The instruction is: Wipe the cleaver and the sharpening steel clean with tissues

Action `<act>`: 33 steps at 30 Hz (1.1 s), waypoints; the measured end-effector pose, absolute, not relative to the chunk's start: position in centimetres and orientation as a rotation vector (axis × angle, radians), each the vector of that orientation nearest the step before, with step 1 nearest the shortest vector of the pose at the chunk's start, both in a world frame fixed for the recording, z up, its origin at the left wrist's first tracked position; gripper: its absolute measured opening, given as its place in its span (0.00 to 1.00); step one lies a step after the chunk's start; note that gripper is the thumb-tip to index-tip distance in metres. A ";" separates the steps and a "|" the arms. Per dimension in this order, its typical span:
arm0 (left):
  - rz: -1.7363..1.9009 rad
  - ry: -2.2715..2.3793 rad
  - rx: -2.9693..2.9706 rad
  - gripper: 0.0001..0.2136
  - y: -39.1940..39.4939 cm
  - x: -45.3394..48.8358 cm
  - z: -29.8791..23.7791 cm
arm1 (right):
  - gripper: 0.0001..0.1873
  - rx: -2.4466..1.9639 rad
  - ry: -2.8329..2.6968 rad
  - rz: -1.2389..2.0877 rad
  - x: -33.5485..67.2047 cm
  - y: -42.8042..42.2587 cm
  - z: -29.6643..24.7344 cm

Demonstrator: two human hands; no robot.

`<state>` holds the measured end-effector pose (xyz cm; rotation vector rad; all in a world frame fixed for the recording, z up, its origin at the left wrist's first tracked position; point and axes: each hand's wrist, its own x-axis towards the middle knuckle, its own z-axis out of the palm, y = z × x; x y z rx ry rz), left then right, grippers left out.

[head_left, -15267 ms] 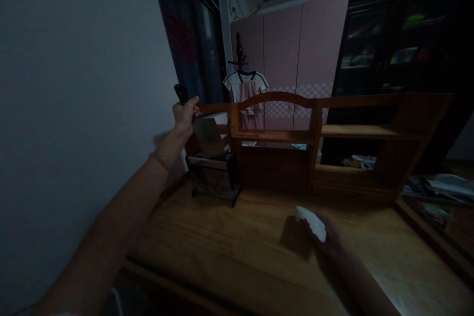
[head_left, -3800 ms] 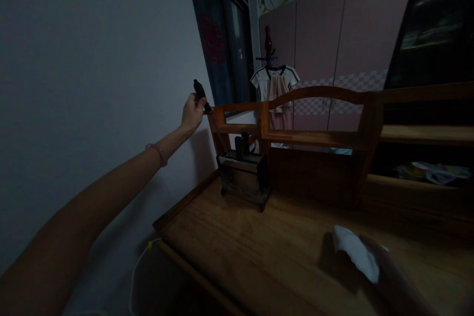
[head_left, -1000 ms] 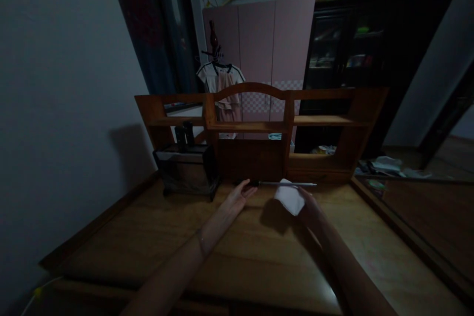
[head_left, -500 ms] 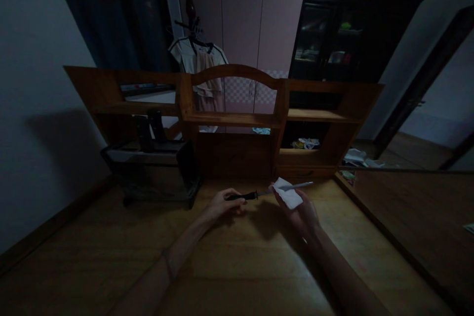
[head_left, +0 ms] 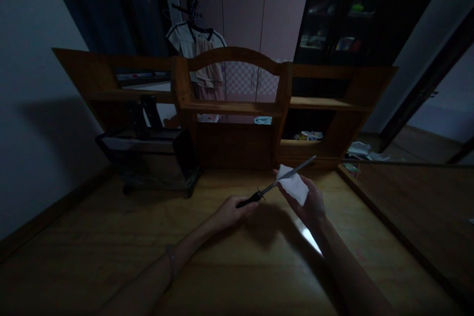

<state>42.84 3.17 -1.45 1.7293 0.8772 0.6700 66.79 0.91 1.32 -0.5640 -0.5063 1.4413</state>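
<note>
My left hand [head_left: 234, 212] is closed round the black handle of a honing steel [head_left: 269, 188], a long grey rod with a small guard. The rod tilts up to the right, its tip clear of my right hand [head_left: 313, 202]. A white tissue [head_left: 294, 186] lies across that hand's palm and fingers, touching the rod along its middle. The right fingers are partly hidden under the tissue. Both hands are above the wooden tabletop [head_left: 229, 276].
At the left stands a dark knife holder [head_left: 151, 163] with two black handles sticking up. A wooden shelf unit [head_left: 237, 106] runs along the back of the table. A raised wooden edge [head_left: 385, 217] borders the right side.
The honing steel has gone from nearly level to tilted, tip upward. My left hand has moved slightly right and nearer to me. The whole view has shifted a little downward.
</note>
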 end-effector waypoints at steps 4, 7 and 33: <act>0.659 0.865 1.628 0.22 2.9 43.1 -2.0 | 0.14 -0.652 -0.414 1.284 68.5 2.1 -0.3; 0.689 0.894 1.612 0.22 3.1 43.0 -2.5 | 0.10 -0.825 -0.339 1.079 69.0 2.9 -1.7; 0.943 1.163 2.048 0.20 2.9 43.2 -2.6 | 0.25 -0.521 -0.257 1.686 65.6 2.2 -1.8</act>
